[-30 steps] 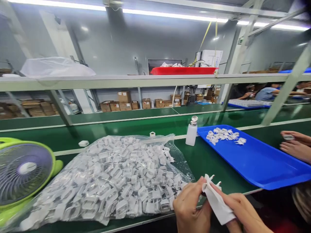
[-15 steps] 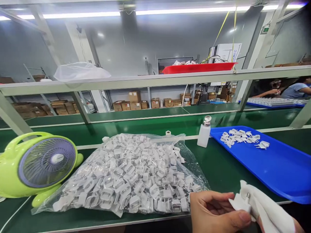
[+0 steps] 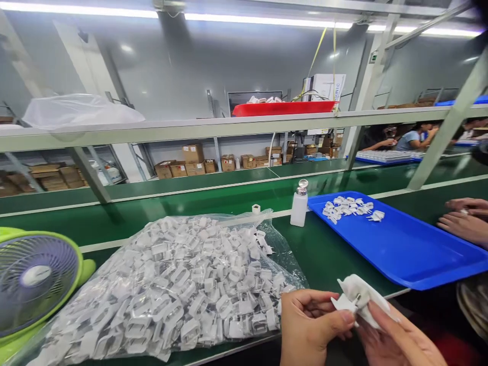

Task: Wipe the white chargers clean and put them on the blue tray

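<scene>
Low at the right, my left hand (image 3: 313, 324) pinches a white plastic plug piece (image 3: 344, 303) between thumb and fingers. My right hand (image 3: 402, 333) is closed on a white cloth (image 3: 375, 299), which it presses against the plug's metal pin side. Most of the pin is covered by the cloth. Left of my hands lies a clear plastic bag (image 3: 284, 246) filled with many similar white plug pieces (image 3: 183, 277). Beyond my right hand is a blue tray (image 3: 412, 249) with a cluster of white plugs (image 3: 346, 206) at its far left end.
A white pump bottle (image 3: 299, 207) stands on the green bench between bag and tray. At the left is a green fan (image 3: 38, 277). Another person's hands (image 3: 467, 218) are just right of the tray. Overhead, a shelf holds a red tray (image 3: 284, 108).
The view has swung to the right, bringing another person's hands in beside the tray. My right fingers now press the cloth over the plug's pin, which stood more exposed before.
</scene>
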Tool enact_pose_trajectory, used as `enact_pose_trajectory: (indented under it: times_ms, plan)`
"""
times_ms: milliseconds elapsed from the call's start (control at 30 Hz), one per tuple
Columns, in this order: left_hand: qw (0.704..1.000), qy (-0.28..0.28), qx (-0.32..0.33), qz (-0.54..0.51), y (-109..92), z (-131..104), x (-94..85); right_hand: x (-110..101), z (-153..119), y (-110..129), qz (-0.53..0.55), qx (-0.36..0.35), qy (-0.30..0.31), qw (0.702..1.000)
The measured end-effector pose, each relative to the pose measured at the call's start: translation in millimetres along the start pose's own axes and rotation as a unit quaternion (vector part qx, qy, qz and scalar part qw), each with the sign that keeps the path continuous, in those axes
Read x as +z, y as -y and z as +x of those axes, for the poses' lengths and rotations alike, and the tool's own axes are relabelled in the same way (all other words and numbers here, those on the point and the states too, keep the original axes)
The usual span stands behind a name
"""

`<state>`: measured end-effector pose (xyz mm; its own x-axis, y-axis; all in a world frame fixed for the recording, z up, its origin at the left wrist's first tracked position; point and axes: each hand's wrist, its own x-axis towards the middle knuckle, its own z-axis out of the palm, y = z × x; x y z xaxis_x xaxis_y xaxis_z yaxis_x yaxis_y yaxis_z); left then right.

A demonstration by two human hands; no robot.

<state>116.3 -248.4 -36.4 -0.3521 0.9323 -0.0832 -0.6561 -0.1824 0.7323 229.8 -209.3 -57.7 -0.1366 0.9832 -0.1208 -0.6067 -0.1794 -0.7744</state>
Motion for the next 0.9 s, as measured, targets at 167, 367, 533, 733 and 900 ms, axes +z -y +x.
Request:
enact_pose_trajectory:
  times_ms: [167, 367, 533, 733, 900]
  plan:
    - [0.998, 0.043, -0.025, -0.043, -9, 0, 1.9, 28, -9, 17, 0.078, 0.025, -0.009, 0.997]
    - [0.977, 0.057, -0.116, -0.169, -17, 4, -7.0, 22, -5, -3, -0.035, -0.14, -0.114, 0.983]
    - [0.954, 0.05, -0.202, -0.217, -15, 13, -8.9, 21, -6, -16, -0.125, -0.151, -0.032, 0.98]
    - [0.972, 0.033, -0.164, -0.163, -12, 16, -2.4, 29, -7, -11, -0.084, -0.097, 0.011, 0.992]
    - [0.997, -0.038, 0.034, 0.057, -5, 20, -0.7, 21, 8, -4, -0.111, -0.048, 0.038, 0.992]
